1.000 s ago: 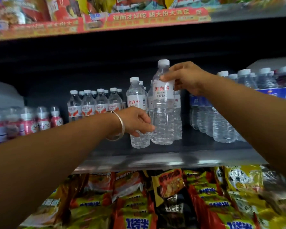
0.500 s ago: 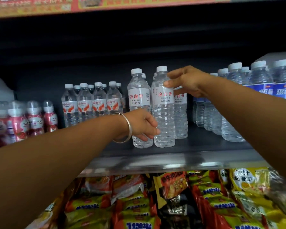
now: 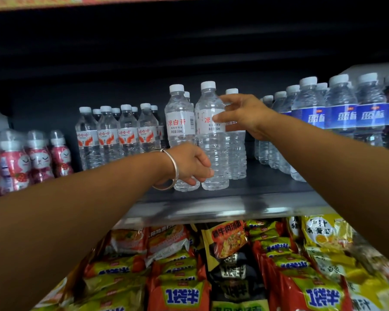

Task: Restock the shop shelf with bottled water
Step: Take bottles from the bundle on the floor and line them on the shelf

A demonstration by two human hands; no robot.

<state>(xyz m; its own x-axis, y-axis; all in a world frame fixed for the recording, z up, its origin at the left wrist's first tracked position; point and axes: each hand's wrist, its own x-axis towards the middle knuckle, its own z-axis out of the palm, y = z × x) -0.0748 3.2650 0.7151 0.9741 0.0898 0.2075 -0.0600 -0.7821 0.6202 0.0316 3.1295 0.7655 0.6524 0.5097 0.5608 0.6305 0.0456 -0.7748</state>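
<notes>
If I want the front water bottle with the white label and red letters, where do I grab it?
Probably wrap your grip round the ribbed middle of the front bottle, under its label, coming from the open shelf front. It stands upright, another bottle stands close on its left, and the ribs should stop slipping.

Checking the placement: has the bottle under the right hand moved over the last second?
Yes. The bottle has come down: its cap, earlier well above the neighbouring bottle's, is now nearly level, and it stands on the shelf.

light: dim, dark shelf recess | glare: shelf edge (image 3: 211,212) | edges: blurred, wide-angle bowed
</notes>
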